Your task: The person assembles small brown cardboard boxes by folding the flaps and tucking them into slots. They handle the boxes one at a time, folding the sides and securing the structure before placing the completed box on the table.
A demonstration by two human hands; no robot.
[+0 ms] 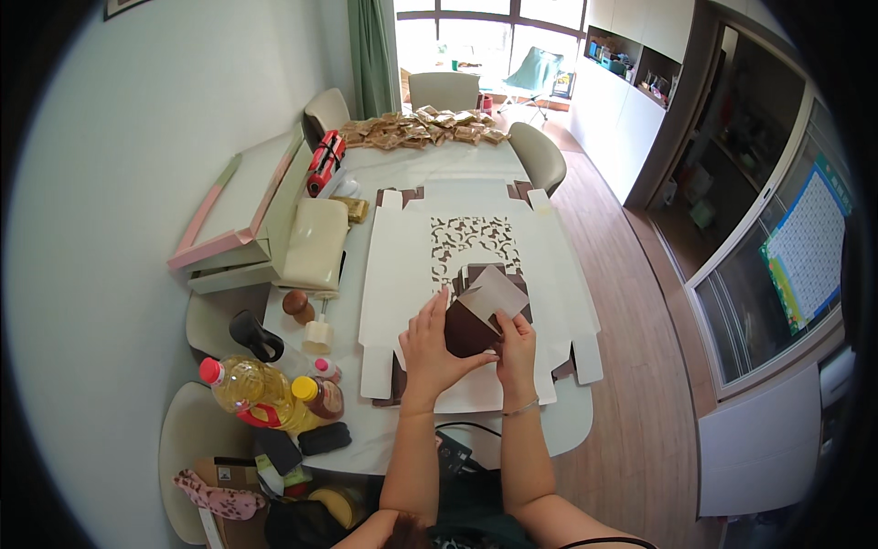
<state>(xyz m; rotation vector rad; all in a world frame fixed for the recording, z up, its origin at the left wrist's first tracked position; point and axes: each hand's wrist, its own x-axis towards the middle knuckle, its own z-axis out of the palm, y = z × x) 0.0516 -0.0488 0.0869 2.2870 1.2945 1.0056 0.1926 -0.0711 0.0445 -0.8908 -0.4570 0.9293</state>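
Observation:
Over the middle of the table, my left hand [428, 349] grips a dark brown cardboard piece [469, 331] along its left side, with the thumb reaching across below it. At the right, my right hand [516, 346] pinches a pale grey square card [497, 298] that overlaps the brown piece. Whether the grey card is part of the brown piece, I cannot tell. More dark brown card edges show just behind them. Beneath both hands lies a large white cardboard sheet [398, 261] with side flaps and a patch of cut-out shapes [471, 236].
Many small brown packets [416, 130] are heaped at the far end. On the left stand an oil bottle [251, 384], a yellow-capped jar [318, 399], a pump bottle [318, 334] and a pink-edged box [247, 210]. Chairs [538, 156] surround the table.

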